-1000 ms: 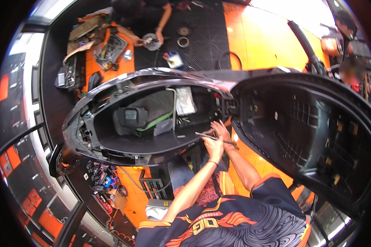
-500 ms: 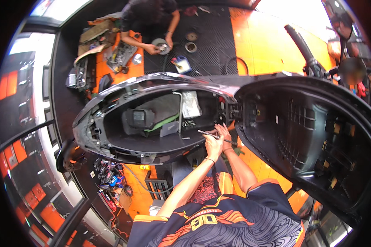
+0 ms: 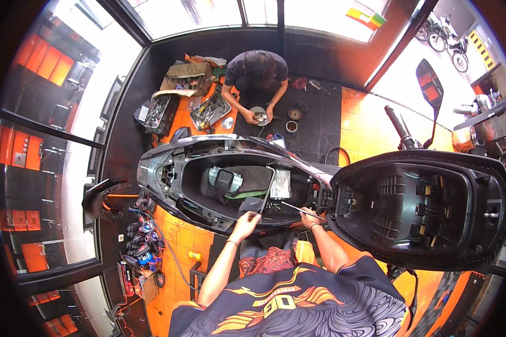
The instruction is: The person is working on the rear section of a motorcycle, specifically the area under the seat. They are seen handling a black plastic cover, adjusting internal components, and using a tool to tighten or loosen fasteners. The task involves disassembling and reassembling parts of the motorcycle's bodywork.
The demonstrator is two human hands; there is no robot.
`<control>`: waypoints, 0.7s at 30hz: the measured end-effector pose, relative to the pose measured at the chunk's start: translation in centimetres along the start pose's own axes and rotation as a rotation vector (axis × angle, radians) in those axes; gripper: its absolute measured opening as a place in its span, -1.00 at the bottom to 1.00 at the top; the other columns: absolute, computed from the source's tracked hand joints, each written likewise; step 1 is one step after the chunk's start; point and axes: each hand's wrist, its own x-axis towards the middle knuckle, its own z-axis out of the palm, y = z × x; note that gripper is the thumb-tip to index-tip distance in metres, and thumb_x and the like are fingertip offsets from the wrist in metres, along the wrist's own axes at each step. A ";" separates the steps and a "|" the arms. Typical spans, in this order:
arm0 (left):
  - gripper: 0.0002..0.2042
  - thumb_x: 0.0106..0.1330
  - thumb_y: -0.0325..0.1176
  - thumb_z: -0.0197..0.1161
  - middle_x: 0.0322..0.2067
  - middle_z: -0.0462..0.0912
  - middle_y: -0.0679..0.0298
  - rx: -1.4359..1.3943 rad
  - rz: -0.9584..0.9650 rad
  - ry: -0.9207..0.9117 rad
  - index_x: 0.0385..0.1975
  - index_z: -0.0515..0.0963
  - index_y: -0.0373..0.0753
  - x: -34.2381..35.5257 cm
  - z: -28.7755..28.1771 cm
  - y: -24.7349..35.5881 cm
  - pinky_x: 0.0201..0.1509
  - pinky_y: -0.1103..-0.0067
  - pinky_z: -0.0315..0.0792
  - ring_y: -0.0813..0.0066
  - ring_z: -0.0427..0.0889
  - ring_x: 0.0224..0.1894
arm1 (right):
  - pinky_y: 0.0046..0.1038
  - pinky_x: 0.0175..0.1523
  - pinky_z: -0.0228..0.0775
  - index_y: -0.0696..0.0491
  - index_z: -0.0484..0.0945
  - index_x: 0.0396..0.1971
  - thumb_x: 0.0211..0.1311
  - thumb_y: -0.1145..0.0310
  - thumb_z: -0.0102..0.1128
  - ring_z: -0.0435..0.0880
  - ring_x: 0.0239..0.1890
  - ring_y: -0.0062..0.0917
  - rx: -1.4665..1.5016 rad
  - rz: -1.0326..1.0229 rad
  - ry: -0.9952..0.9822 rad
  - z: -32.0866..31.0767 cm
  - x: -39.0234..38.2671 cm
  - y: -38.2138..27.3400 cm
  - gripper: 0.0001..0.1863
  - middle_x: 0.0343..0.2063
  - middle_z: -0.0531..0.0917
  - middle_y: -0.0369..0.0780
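Observation:
My left hand (image 3: 244, 226) is over the near rim of a scooter's open under-seat compartment (image 3: 197, 194). Its fingers are closed at the lower end of an L-shaped metal bar (image 3: 267, 190), which slants across the compartment. Farther right, my right hand (image 3: 310, 218) is shut on a slim metal rod (image 3: 298, 209) pointing left over the rim; its exact kind cannot be made out. Inside the compartment lie a silvery packet (image 3: 280, 184), a dark pouch with green edging (image 3: 251, 181) and a small dark flat piece (image 3: 252, 204).
The raised seat (image 3: 399, 208) stands to the right, its underside showing. A co-worker (image 3: 258, 70) crouches beyond the scooter, both hands on a round metal part (image 3: 260, 116). Parts trays (image 3: 211, 110) lie at the far left. Bottles and tools (image 3: 143, 244) stand at the near left.
My hands have moved apart: the left went left to the L-shaped bar, while the right keeps the rod. The view has shifted, showing more of the far side.

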 end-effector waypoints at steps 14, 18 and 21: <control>-0.72 0.37 -0.24 0.22 -0.26 0.73 0.15 -0.105 -0.159 0.219 -0.15 0.57 -0.37 -8.1 -3.0 -3.1 -0.06 0.48 0.54 0.41 0.70 -0.22 | -0.03 0.09 0.38 -0.05 0.51 -0.04 0.41 0.18 -0.01 0.56 0.00 0.00 0.043 -0.084 0.064 -1.2 -1.1 -0.9 -0.74 -0.15 0.63 0.01; -0.72 0.33 -0.25 0.26 -0.26 0.71 0.06 0.105 0.041 0.290 -0.14 0.58 -0.36 -7.4 -3.0 4.7 -0.03 0.45 0.54 0.28 0.72 -0.15 | -0.18 -0.02 0.42 0.13 0.52 -0.22 0.32 0.41 0.10 0.59 -0.13 -0.09 0.041 -0.519 0.288 -3.7 -2.3 -3.3 -0.87 -0.28 0.63 -0.04; -0.61 0.23 -0.28 0.30 -0.01 0.59 -0.02 0.157 0.194 0.352 0.01 0.49 -0.32 -6.6 -2.9 6.9 0.18 0.34 0.41 0.11 0.57 0.08 | -0.19 0.08 0.35 0.12 0.51 -0.25 0.28 0.43 0.06 0.54 -0.10 -0.16 -0.019 -0.704 0.259 -5.9 -3.4 -8.4 -0.87 -0.31 0.57 -0.09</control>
